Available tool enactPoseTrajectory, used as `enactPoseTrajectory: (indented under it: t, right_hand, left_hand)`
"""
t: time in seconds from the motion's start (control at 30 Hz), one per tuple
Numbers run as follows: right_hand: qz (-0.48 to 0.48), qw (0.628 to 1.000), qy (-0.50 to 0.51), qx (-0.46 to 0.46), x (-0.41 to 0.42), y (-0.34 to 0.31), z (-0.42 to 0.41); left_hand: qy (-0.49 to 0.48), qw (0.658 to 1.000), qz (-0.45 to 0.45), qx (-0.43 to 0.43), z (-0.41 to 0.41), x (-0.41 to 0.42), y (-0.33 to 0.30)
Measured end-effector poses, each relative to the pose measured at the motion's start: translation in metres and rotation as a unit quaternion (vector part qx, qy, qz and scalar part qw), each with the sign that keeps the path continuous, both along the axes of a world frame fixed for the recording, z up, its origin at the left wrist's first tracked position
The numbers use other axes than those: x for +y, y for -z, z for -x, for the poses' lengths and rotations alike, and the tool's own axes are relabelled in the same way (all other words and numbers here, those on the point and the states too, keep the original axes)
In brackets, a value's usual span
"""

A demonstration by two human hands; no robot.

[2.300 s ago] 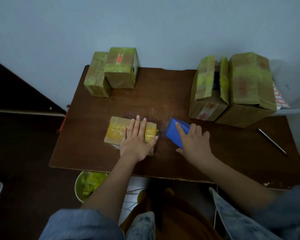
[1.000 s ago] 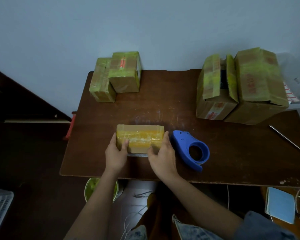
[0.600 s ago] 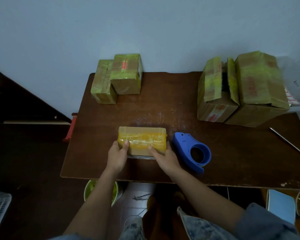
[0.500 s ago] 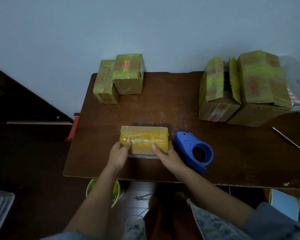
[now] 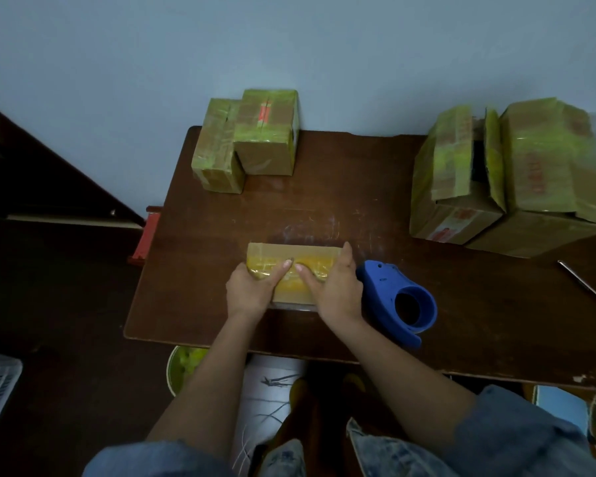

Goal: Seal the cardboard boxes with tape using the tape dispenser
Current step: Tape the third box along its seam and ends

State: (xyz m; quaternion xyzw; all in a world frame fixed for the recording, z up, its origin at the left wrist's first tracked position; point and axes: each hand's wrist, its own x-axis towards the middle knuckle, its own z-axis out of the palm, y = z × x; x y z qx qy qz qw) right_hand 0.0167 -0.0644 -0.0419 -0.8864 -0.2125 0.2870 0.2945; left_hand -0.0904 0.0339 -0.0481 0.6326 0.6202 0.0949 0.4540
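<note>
Taped cardboard box [image 5: 295, 256] lies on the table [image 5: 324, 208], long axis left-right. Left hand [image 5: 250, 290] and right hand [image 5: 338, 290] grip its ends, thumbs on top. Blue tape dispenser [image 5: 398, 297] rests just right.

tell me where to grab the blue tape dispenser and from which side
Grip the blue tape dispenser by its round ring end nearest the table edge, reaching with the right hand from the near right. It lies flat, the ring's hole faces up, and that side is unobstructed.
</note>
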Motion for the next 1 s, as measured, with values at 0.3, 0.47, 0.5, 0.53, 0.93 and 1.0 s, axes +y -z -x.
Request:
enactPoseTrajectory:
  t: [0.3,0.47,0.5,0.53,0.93,1.0]
  right_hand:
    - [-0.051,0.997,0.035,-0.047,-0.007,0.010,-0.001]
    - [-0.065,0.995,0.050,-0.061,-0.010,0.012,0.000]
    - [-0.067,0.995,0.048,-0.059,-0.011,0.013,-0.001]
    - [-0.068,0.995,0.043,-0.057,-0.010,0.014,-0.003]
    - [-0.108,0.993,-0.052,-0.014,-0.036,0.005,0.011]
    - [-0.105,0.989,-0.101,-0.017,-0.038,0.011,0.011]
  left_hand:
    - [0.010,0.994,-0.113,-0.008,0.005,-0.005,0.006]
    - [-0.021,0.987,-0.152,-0.041,0.007,-0.010,0.010]
    - [-0.008,0.987,-0.157,-0.040,0.008,-0.010,0.011]
    - [0.008,0.986,-0.163,-0.042,0.008,-0.008,0.009]
    - [0.162,0.962,-0.183,0.120,-0.013,0.001,-0.013]
    - [0.156,0.954,-0.194,0.170,-0.011,-0.013,-0.008]
